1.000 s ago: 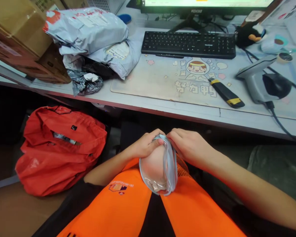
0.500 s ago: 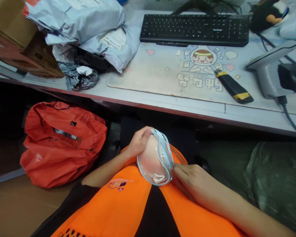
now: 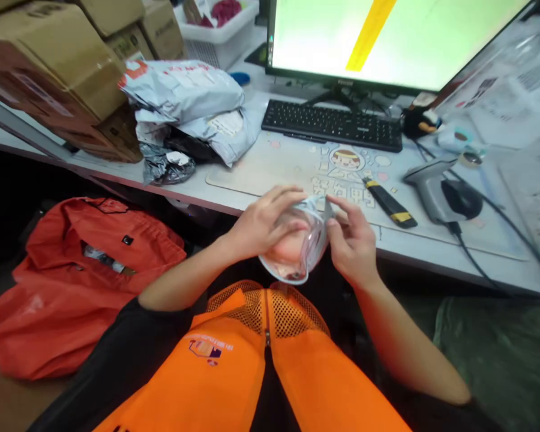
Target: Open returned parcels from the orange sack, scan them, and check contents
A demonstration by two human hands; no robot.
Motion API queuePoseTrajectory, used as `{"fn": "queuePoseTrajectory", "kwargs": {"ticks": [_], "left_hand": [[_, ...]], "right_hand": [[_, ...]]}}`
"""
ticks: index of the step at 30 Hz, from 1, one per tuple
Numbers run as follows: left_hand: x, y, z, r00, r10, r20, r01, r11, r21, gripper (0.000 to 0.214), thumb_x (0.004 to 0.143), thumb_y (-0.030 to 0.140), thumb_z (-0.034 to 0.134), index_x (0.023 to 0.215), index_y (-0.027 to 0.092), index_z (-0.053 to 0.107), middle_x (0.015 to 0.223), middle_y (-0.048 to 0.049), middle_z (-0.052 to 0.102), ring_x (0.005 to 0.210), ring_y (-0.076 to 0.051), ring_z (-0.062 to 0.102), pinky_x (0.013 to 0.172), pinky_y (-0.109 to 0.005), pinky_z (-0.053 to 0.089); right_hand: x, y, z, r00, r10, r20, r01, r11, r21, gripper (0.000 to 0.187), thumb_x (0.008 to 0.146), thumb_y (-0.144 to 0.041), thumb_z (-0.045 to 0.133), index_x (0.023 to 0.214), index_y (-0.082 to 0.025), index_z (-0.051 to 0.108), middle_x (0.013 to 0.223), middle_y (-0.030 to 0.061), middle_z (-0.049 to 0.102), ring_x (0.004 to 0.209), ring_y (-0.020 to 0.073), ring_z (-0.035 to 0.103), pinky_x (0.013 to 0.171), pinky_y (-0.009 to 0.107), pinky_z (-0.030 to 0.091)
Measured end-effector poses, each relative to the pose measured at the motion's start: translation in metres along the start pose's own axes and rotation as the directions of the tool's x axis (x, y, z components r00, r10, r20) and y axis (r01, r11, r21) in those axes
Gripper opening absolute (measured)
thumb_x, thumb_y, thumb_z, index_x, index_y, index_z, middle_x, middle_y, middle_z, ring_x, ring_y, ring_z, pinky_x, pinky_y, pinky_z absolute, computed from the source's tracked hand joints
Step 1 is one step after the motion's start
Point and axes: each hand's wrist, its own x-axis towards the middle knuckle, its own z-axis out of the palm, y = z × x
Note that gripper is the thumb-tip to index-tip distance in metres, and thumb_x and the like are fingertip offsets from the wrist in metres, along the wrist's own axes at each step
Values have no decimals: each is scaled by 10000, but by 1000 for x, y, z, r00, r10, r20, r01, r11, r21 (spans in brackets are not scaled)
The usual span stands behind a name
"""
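Both my hands hold a small clear plastic pouch with a pinkish rounded item inside, raised in front of the desk edge above my orange vest. My left hand cups the pouch from the left, fingers curled over its top. From the right, my right hand pinches the pouch's upper edge between thumb and fingers.
The desk carries a cartoon desk mat, a black keyboard, a lit monitor, a yellow-black utility knife, a grey barcode scanner with cable, grey mailer bags and cardboard boxes. A red bag lies at the lower left.
The pouch has risen from my lap to the desk edge. My right hand came back up from the pouch's lower side to pinch its top. The view tilted up to show the monitor.
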Motion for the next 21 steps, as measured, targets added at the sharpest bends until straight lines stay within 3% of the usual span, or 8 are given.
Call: {"fn": "queuePoseTrajectory", "kwargs": {"ticks": [4, 7, 9, 11, 14, 18, 21], "left_hand": [[75, -5, 0, 994, 14, -110, 15, 967, 254, 419, 1023, 547, 548, 1273, 223, 639, 1271, -105, 644, 1184, -282, 585, 1050, -433, 430], [113, -17, 18, 965, -24, -262, 124, 919, 373, 362, 1051, 507, 504, 1141, 203, 679, 1087, -104, 650, 1063, -282, 567, 965, -426, 415], [127, -28, 31, 949, 8, -314, 122, 912, 391, 407, 1087, 480, 407, 996, 188, 675, 988, -102, 636, 1000, -271, 554, 921, -409, 404], [135, -38, 38, 951, 68, -302, 47, 933, 357, 485, 1112, 458, 294, 897, 191, 636, 915, -90, 617, 920, -247, 551, 871, -383, 400], [144, -47, 40, 956, 162, -245, -96, 961, 258, 543, 1112, 497, 221, 826, 211, 583, 858, -76, 597, 849, -229, 550, 822, -367, 397], [156, -51, 37, 953, 253, -165, -230, 962, 147, 573, 1089, 573, 226, 748, 227, 530, 819, -81, 587, 844, -240, 554, 830, -388, 414], [163, -51, 35, 959, 255, -122, -246, 966, 85, 568, 1080, 585, 237, 720, 234, 501, 804, -79, 577, 832, -237, 553, 826, -392, 432]], "right_hand": [[65, 13, 13, 944, -50, -327, 30, 997, -65, 466, 971, -324, 425, 1427, -251, 488, 1045, 87, 672, 841, 215, 666, 714, 344, 557], [102, 28, 17, 905, -140, -401, 95, 987, -131, 356, 925, -313, 420, 1219, -221, 598, 1087, 92, 659, 962, 217, 636, 854, 359, 537], [117, 37, 12, 938, -186, -293, 147, 978, -149, 268, 903, -352, 468, 1039, -208, 649, 1041, 88, 671, 1011, 231, 605, 953, 396, 504], [127, 42, 2, 970, -213, -117, 195, 970, -143, 246, 882, -415, 540, 901, -205, 666, 986, 76, 675, 1013, 240, 586, 1005, 426, 470], [136, 40, -20, 974, -200, 106, 211, 971, -109, 312, 834, -508, 661, 784, -200, 678, 921, 56, 668, 983, 238, 573, 1004, 428, 452], [142, 34, -46, 951, -38, 307, 23, 998, 50, 379, 825, -569, 710, 836, -190, 718, 871, 35, 675, 928, 218, 594, 915, 384, 486], [143, 33, -52, 931, 13, 364, -84, 980, 178, 390, 813, -575, 716, 841, -186, 718, 850, 31, 682, 879, 202, 620, 878, 373, 512]]}}
